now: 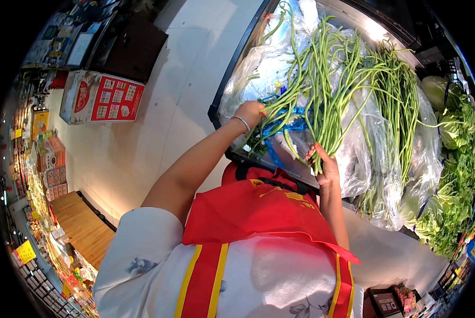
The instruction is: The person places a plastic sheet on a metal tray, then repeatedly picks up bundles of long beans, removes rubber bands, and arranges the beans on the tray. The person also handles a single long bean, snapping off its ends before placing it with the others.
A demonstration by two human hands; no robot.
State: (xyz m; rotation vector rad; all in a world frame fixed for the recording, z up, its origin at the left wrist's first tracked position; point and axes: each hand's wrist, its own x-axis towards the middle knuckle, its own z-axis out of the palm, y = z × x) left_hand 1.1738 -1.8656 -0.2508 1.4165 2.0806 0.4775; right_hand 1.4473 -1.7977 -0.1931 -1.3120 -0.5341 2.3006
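Note:
Many long green yardlong beans lie spread over clear plastic bags in a dark-edged display bin. My left hand, with a bracelet at the wrist, is closed around the ends of several beans at the bin's left side. Near the bin's front edge my right hand grips the lower ends of a larger bean bundle. A darker green bundle of beans rests to the right, touched by neither hand. Blue plastic strapping and some leafy bits lie beneath and between my hands.
Leafy lettuce and cabbage are piled along the right. The bin's black rim runs along its left side. A red and white printed carton stands across the pale floor, and a wooden board is at the lower left.

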